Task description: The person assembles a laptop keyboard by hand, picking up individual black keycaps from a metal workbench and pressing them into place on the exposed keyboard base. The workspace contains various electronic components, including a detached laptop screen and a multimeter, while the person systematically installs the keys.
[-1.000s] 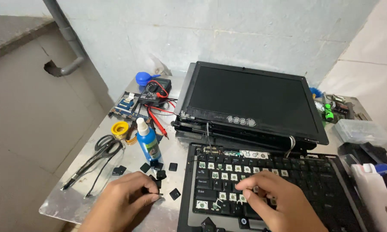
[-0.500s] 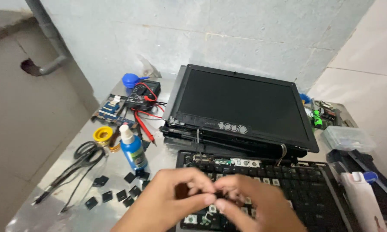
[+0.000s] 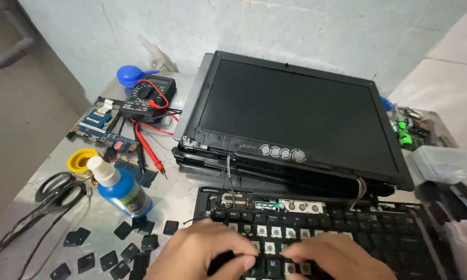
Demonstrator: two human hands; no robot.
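Two hands work low in my view: my left hand (image 3: pixel 205 254) and right hand (image 3: pixel 333 257) curl fingertip to fingertip over the black keyboard (image 3: pixel 347 236) at the near edge of the surface (image 3: pixel 184 192); whether they pinch a key I cannot tell. Loose keycaps (image 3: pixel 124 231) lie left of it, beside a blue bottle (image 3: pixel 120 189) with a green label. A clear plastic box (image 3: pixel 443 163) sits right.
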